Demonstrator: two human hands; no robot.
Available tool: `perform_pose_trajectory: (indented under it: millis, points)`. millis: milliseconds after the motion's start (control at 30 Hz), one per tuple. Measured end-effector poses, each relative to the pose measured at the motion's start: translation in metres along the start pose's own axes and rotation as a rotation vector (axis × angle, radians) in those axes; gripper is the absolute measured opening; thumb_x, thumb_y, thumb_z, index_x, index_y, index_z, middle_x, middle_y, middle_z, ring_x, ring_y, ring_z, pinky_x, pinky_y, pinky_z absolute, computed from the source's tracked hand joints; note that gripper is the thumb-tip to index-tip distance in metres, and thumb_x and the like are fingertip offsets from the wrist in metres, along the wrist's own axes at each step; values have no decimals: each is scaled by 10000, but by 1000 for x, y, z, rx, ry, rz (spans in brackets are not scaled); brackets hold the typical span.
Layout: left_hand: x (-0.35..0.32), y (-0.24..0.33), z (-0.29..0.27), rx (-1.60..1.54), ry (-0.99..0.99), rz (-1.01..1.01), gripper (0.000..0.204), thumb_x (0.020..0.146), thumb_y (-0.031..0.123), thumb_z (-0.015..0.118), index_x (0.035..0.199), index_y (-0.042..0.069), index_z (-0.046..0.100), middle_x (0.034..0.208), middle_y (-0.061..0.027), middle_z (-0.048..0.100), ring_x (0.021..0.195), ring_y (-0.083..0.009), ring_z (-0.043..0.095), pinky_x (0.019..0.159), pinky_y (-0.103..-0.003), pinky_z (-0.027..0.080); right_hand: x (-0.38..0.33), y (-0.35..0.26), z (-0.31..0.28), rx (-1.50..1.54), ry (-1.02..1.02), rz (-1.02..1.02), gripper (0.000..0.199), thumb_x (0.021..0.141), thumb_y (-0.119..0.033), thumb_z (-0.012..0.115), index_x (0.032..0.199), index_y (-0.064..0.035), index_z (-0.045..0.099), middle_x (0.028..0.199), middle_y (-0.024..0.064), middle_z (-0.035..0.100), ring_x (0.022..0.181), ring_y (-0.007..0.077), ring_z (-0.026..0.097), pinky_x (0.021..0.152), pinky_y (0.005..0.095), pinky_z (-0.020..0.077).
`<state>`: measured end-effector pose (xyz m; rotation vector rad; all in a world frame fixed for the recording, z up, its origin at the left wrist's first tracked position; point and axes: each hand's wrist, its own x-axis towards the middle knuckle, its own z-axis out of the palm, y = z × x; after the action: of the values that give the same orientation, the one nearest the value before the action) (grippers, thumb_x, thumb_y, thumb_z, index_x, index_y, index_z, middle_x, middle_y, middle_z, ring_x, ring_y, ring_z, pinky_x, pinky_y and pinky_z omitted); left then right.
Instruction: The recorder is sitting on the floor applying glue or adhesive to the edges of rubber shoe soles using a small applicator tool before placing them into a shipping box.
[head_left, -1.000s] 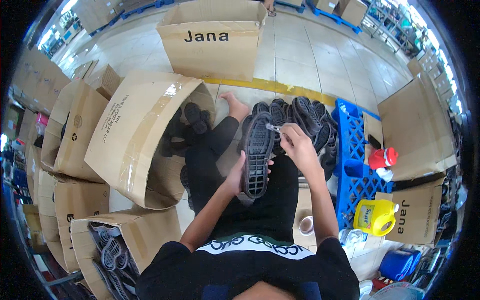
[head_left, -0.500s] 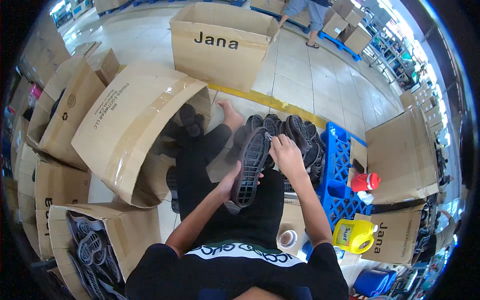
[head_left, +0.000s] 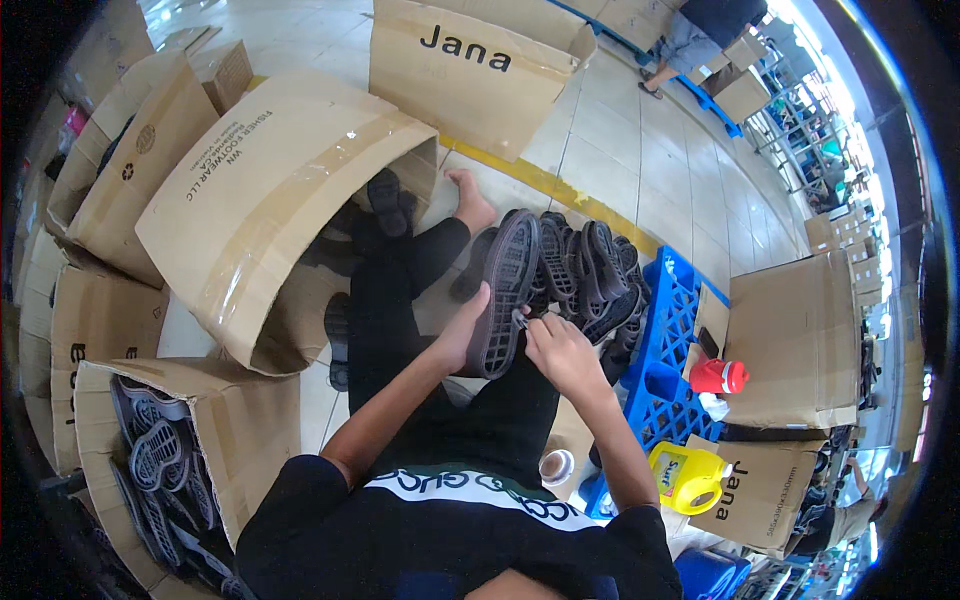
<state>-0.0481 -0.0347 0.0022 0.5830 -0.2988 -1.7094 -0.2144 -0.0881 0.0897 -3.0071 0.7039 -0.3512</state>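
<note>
My left hand [head_left: 463, 325] grips a dark brown shoe sole [head_left: 509, 258] by its left side, thumb over the gridded face. The sole stands tilted above my lap, its grid toward me. In my right hand [head_left: 563, 352] a small silvery-tipped tool [head_left: 520, 318] is pinched, its tip at the sole's right edge. Most of the tool hides behind my fingers, so its kind is unclear. Just beyond the sole, several similar dark soles [head_left: 600, 262] stand packed in a row on the floor.
A tipped carton [head_left: 255, 200] opens toward my legs at left, with dark soles inside. Another carton [head_left: 235, 430] holds grey soles. On the right are a blue pallet [head_left: 660, 385], a red jug [head_left: 715, 376] and a yellow jug [head_left: 690, 478]. A small cup [head_left: 557, 467] sits beside my thigh.
My right hand and the tool have moved nearer to me along the sole's right edge, from its far part toward its near part. The sole has shifted slightly away. The view has turned a little.
</note>
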Motion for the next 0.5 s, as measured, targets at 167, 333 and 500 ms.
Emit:
perform_pose_trajectory:
  millis: [167, 333, 500]
  points:
    - [0, 15, 10, -92, 29, 16, 603, 988, 555, 348, 1268, 50, 523, 1088, -73, 647, 924, -162, 609, 830, -333, 509, -19, -6, -1, -3, -80, -94, 162, 762, -105, 645, 850, -54, 519, 779, 76, 499, 739, 241, 575, 634, 348, 488]
    - [11, 16, 4, -3, 20, 119, 617, 979, 574, 351, 1280, 60, 514, 1113, -83, 639, 913, -160, 600, 814, -336, 506, -27, -20, -8, 124, -195, -61, 127, 829, -98, 634, 897, -35, 547, 819, 109, 537, 754, 274, 603, 663, 358, 506]
    - [10, 15, 5, -87, -25, 107, 635, 985, 574, 314, 1296, 51, 497, 1137, -101, 637, 941, -186, 617, 847, -358, 509, -15, -24, -15, 710, -85, 226, 122, 846, -34, 627, 941, -8, 554, 853, 129, 575, 728, 308, 609, 646, 371, 503]
